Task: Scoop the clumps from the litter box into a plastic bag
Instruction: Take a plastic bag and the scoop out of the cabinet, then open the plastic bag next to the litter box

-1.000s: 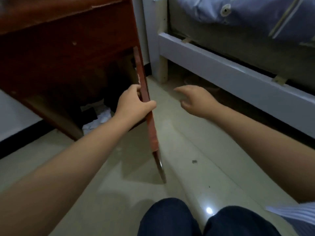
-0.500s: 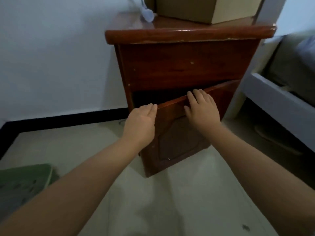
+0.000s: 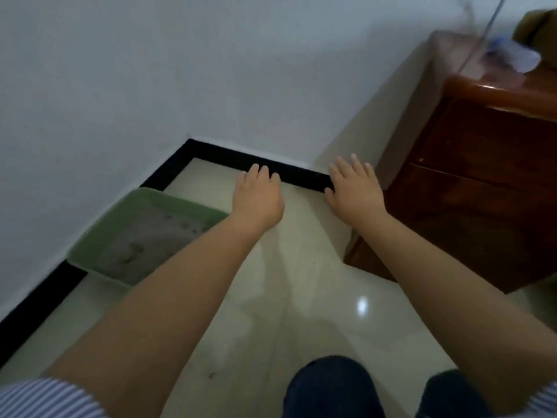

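Floor (image 3: 301,297): litter box (image 3: 99,236) beside left grip (image 3: 257,199)

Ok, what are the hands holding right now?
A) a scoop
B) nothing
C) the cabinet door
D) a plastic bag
B: the left hand and the right hand are both stretched out over the floor with nothing in them, between the litter box and the cabinet; no scoop or bag is in view.

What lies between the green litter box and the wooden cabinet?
In the head view, bare pale floor tile lies between litter box and cabinet, with both empty hands, left and right, held above it.
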### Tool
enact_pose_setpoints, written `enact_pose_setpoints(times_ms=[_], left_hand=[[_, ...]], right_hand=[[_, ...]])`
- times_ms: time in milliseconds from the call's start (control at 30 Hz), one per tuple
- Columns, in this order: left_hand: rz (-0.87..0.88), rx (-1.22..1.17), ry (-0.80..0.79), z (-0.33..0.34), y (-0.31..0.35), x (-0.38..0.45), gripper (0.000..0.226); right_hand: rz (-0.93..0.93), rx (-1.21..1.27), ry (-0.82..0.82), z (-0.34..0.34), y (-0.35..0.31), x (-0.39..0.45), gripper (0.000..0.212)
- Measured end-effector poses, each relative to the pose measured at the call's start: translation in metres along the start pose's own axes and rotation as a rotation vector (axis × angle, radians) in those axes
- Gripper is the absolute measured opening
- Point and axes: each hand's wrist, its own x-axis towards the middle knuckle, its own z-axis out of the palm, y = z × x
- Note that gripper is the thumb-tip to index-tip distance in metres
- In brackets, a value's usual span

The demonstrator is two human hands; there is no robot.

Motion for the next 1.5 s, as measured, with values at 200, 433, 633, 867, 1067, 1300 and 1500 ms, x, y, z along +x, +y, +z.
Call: enact_pose_setpoints(times_ms=[200, 433, 633, 867, 1067, 1300, 1500], left_hand=[[-0.330, 0.040, -0.082, 0.021, -0.123, -0.040, 0.036], [-0.804, -0.161, -0.399, 0.100, -0.191, -0.119, 0.050], [-0.987, -0.330, -0.554, 0.179, -0.205, -0.155, 0.065], [-1.075, -0.419, -0.364, 0.244, -0.189, -0.138, 0.056], [-1.157, -0.511, -0.360, 0.277, -0.181, -0.145, 0.039], [-1.207, -0.677, -0.039, 0.285, -0.168, -0.153, 0.068], [-1.312, -0.839, -0.012, 0.286, -0.180, -0.137, 0.075]], right_hand=[[-0.331, 0.056, -0.002, 0.017, -0.127, 0.049, 0.049], [-0.584, 0.064, -0.335, 0.107, -0.234, 0.061, 0.035], [-0.809, -0.094, -0.505, 0.190, -0.286, 0.067, 0.045], [-0.781, -0.131, -0.517, 0.252, -0.305, 0.089, 0.054], [-0.764, -0.165, -0.409, 0.281, -0.305, 0.094, 0.055], [-0.607, 0.117, -0.246, 0.263, -0.286, 0.115, 0.031], [-0.781, -0.013, -0.269, 0.278, -0.272, 0.098, 0.053]])
